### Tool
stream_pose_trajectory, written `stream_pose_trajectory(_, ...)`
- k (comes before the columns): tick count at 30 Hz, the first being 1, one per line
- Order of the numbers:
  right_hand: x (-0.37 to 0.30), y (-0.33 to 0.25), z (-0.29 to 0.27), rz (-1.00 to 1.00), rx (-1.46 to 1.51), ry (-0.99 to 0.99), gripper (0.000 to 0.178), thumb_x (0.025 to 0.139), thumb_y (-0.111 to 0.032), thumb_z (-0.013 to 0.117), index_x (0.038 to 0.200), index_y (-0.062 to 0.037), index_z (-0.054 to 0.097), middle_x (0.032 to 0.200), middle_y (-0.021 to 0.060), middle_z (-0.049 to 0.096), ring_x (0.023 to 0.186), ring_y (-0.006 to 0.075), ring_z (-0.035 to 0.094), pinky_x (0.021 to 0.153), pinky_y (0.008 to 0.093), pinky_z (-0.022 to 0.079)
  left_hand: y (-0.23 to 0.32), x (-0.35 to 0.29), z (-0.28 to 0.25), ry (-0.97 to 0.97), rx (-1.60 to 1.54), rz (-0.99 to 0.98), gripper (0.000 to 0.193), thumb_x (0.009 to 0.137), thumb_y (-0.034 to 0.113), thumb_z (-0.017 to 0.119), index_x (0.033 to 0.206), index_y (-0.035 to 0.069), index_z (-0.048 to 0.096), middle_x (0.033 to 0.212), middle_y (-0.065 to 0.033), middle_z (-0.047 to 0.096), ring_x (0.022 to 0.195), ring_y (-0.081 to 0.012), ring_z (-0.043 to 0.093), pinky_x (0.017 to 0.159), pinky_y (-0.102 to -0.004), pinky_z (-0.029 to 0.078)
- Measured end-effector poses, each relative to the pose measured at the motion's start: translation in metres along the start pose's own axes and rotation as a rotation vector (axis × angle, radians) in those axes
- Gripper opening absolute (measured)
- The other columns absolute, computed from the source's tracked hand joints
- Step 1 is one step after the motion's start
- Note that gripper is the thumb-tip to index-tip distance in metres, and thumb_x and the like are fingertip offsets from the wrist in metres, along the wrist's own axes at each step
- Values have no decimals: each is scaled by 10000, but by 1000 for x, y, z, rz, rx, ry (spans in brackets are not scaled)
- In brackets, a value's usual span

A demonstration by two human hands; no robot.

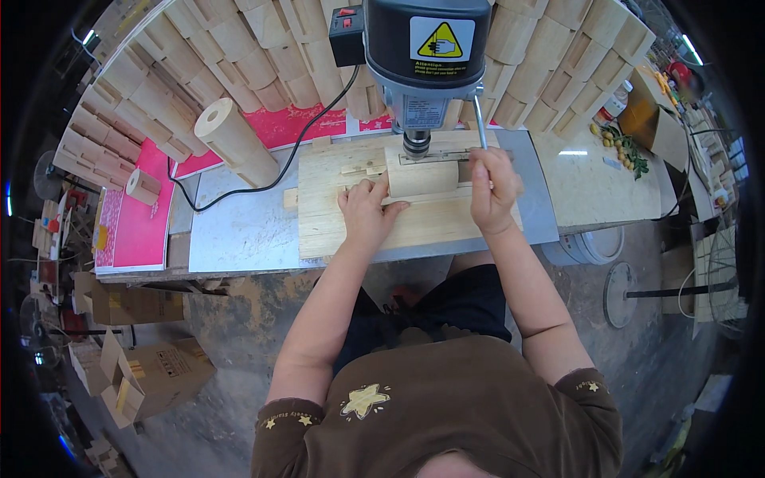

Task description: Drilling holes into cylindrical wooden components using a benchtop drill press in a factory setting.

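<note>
A pale wooden block (pixel 424 177) with a rounded surface lies on a flat wooden board (pixel 327 231), beneath the drill press (pixel 426 40). The drill chuck (pixel 416 143) hangs just over the block's upper left part; its bit tip is hard to see. My left hand (pixel 368 210) steadies the block at its left front corner, index finger against the end and thumb along the front, other fingers resting on the board. On the right, my right hand (pixel 495 191) is closed round the lower end of the metal feed lever (pixel 480 119).
Stacked wooden pieces (pixel 271 48) form a curved wall behind the drill press. A tall wooden cylinder (pixel 231 139) and a short one (pixel 143 186) stand at left. A black cable (pixel 307 131) loops across the bench. Cardboard boxes (pixel 159 374) sit on the floor; a white bucket (pixel 590 245) is at right.
</note>
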State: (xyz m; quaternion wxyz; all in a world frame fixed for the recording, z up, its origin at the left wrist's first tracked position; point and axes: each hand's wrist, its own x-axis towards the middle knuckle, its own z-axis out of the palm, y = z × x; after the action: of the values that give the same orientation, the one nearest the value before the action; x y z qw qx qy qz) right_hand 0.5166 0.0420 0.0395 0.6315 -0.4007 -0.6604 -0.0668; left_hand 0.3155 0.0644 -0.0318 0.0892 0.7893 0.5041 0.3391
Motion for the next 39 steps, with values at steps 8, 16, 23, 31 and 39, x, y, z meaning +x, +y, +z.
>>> stream_pose_trajectory(8,29,-13,-22,-25,-95,-87,78,788,-48,559,841,-4,595,670,110,560,633,253,552,626,331,435,2,0,0,6,18,-10,583,638,343,737,1166,167,562,781,-6,515,809,-201,498,793,-418,279)
stream_pose_trajectory(16,188,6,8,179,-386,-107,273,874,-266,505,869,-8,595,773,137,579,694,250,542,608,329,425,4,3,-1,-29,-32,-46,561,632,320,749,1146,177,575,800,-11,525,822,-208,506,835,-430,281)
stream_pose_trajectory(23,129,28,-13,401,261,-306,382,840,-337,579,1008,5,606,895,130,630,821,243,600,723,329,457,9,18,-4,-117,-353,-260,494,562,272,797,995,106,626,824,-28,547,821,-185,527,833,-423,309)
stream_pose_trajectory(31,11,22,-54,538,12,-853,310,736,-142,701,988,19,618,932,125,617,885,220,579,789,317,450,-8,-12,-32,-26,-644,-108,395,499,157,829,827,45,640,751,-26,520,652,-154,513,578,-255,409)
stream_pose_trajectory(39,-1,-26,-86,666,202,-655,268,643,-36,737,895,-18,650,789,57,572,757,147,535,671,255,412,-19,-41,-168,427,-1096,-567,185,762,153,671,782,-22,615,747,-62,633,630,-99,589,587,-223,472)
